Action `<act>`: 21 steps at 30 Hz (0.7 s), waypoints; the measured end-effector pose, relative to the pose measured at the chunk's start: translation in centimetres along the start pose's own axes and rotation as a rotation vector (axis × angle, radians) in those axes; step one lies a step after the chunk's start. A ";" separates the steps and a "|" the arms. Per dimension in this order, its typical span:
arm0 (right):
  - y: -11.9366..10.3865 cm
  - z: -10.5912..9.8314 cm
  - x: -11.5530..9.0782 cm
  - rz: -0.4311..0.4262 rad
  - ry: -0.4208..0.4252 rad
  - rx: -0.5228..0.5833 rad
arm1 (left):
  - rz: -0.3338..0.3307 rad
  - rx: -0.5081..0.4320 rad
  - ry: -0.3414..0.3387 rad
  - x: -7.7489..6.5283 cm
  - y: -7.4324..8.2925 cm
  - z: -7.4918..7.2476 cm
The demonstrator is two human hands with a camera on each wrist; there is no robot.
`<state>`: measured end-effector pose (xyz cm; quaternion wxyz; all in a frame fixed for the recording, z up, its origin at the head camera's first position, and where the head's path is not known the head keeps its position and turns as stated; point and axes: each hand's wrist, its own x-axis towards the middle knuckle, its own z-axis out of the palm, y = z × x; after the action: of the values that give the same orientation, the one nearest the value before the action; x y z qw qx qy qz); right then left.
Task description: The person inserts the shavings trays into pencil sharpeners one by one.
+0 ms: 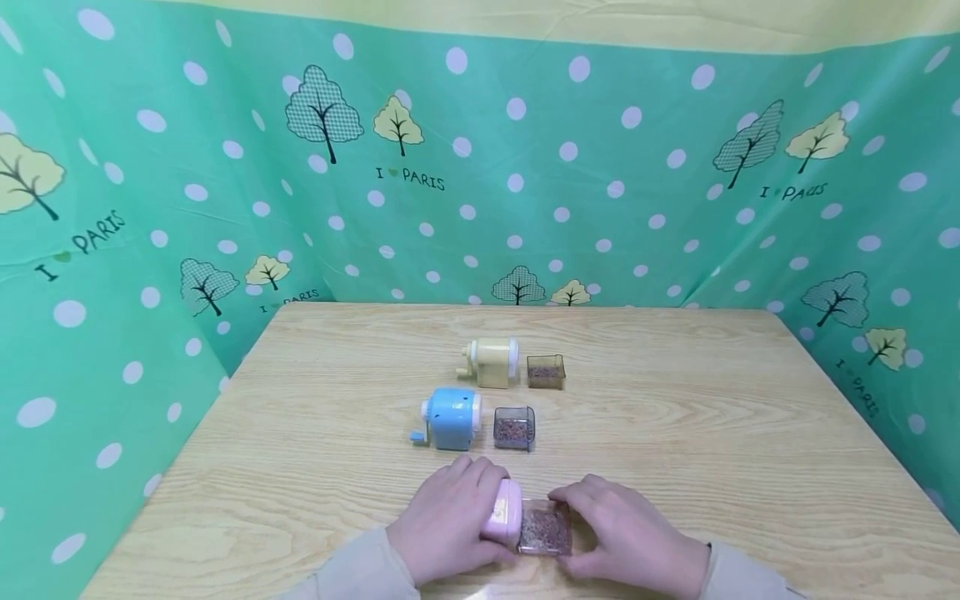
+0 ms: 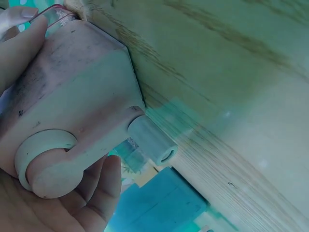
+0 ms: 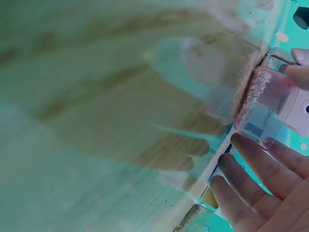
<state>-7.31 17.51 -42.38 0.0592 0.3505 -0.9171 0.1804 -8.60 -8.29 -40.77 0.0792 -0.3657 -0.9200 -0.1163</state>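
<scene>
Three tinted drawers (image 1: pixel 534 549) hold probable shavings (image 1: pixel 544 527), one pinched by right-hand fingers (image 1: pixel 574 494).

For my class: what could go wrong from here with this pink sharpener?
The clear drawer at the side of the pink sharpener holds shavings, which might spill onto the table if the right hand jerks or tilts it. If the left hand loosens its grip, the sharpener could shift with the drawer. A forward slip might also bump the blue sharpener standing close ahead.
</scene>
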 end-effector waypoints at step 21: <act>0.3 0.3 0.4 -0.035 0.046 -0.005 | -0.002 0.045 0.013 0.1 0.2 0.2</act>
<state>-7.85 17.32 -42.66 0.0845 0.3622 -0.9097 0.1849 -8.60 -8.04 -40.95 0.0934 -0.3623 -0.9222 -0.0982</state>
